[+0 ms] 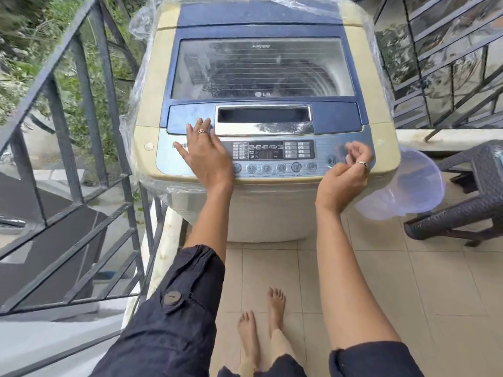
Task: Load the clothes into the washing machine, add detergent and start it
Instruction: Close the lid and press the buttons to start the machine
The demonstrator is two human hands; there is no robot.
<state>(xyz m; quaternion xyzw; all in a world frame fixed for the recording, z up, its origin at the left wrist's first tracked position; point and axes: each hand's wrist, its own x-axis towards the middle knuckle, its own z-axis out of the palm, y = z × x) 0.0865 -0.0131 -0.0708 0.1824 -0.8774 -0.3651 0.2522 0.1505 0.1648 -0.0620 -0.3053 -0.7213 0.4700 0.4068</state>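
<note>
Hands are both at the front edge of the washing machine, whose lid lies closed beyond them.

The left hand rests flat on the left part of the control panel. Its fingers are straight and spread, a ring shows on one of them, and it grips nothing. Its fingertips reach the blue strip just left of the lid's handle recess. Right beside its palm starts the row of round buttons, which runs across towards the other hand.

The right hand sits at the right end of the panel with its fingers curled in and the thumb close to them. I see nothing held between them. The play/pause button is just to the left of its knuckles. Whether a fingertip touches the panel I cannot tell.

Through the lid's window, beyond both hands, the ribbed drum shows with some dark shapes low down. I cannot tell whether they are clothes.

Clear plastic wrap clings round the machine's top. A translucent tub leans just right of the right hand, against a dark wicker stool. A metal railing stands left of the left arm. Bare feet stand on the tiles below.
</note>
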